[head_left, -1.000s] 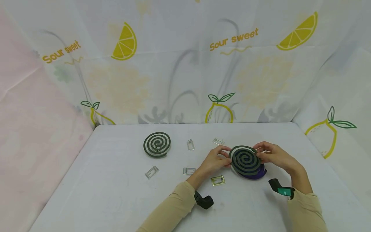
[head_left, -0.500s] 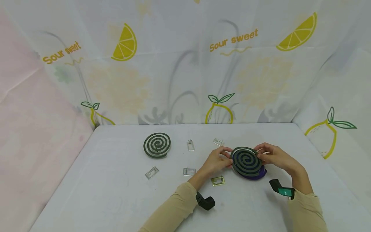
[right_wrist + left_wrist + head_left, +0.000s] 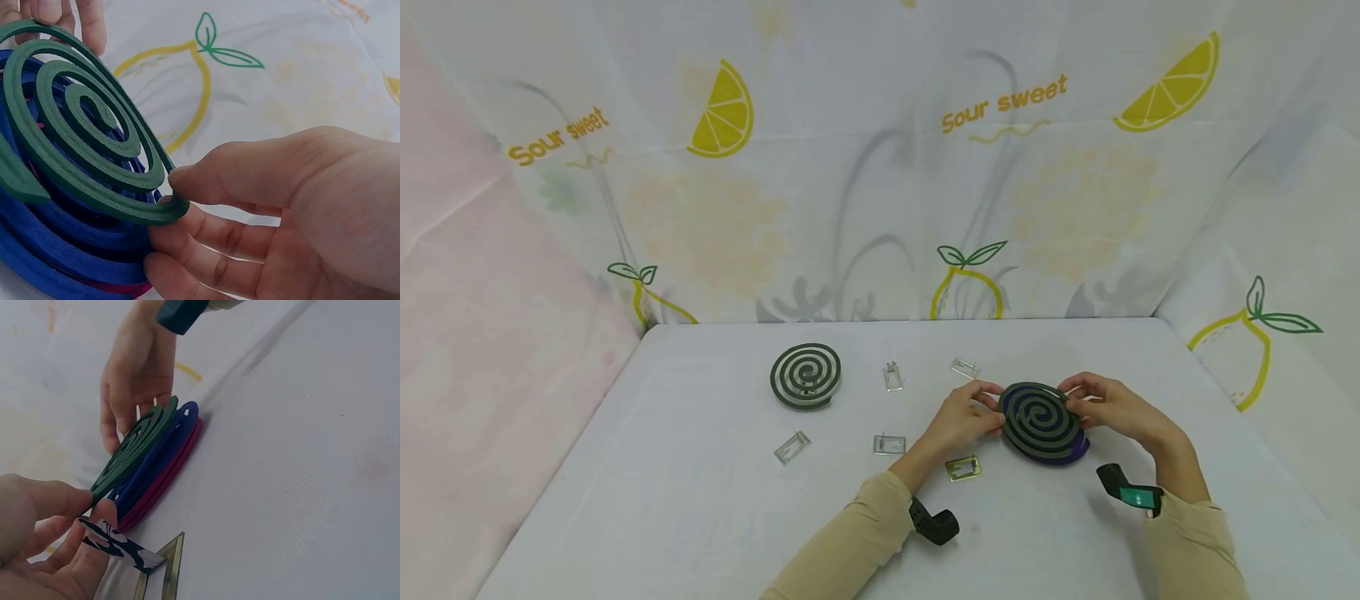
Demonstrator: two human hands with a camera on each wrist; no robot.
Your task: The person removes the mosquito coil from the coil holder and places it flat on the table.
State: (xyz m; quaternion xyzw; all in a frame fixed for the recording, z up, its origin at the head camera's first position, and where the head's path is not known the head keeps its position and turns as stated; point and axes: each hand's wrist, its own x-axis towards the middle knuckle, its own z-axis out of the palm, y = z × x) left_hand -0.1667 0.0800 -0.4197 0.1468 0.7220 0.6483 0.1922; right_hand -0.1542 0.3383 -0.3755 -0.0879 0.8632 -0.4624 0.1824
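Observation:
A green mosquito coil (image 3: 159,215) is held between both hands, lying over a blue coil (image 3: 81,259) in the right wrist view. Under the blue one, a magenta edge (image 3: 181,459) shows in the left wrist view. My left hand (image 3: 958,421) pinches the green coil's left rim between thumb and fingers. At the far right rim, my right hand (image 3: 1108,406) pinches the same coil, its lower fingertips right at the blue one. From the left, the green coil looks slightly tilted, with a narrow gap to the stack. A gold metal coil stand (image 3: 176,556) lies near my left hand.
Another green coil (image 3: 806,377) lies at the back left of the white table (image 3: 700,500). Several silver stands are spread about, among them one (image 3: 890,452) left of the gold stand. A printed cloth (image 3: 850,208) hangs behind the table.
Both hands have lowered the green coil slightly toward the front right, so it covers more of the stack beneath. Their grip looks the same.

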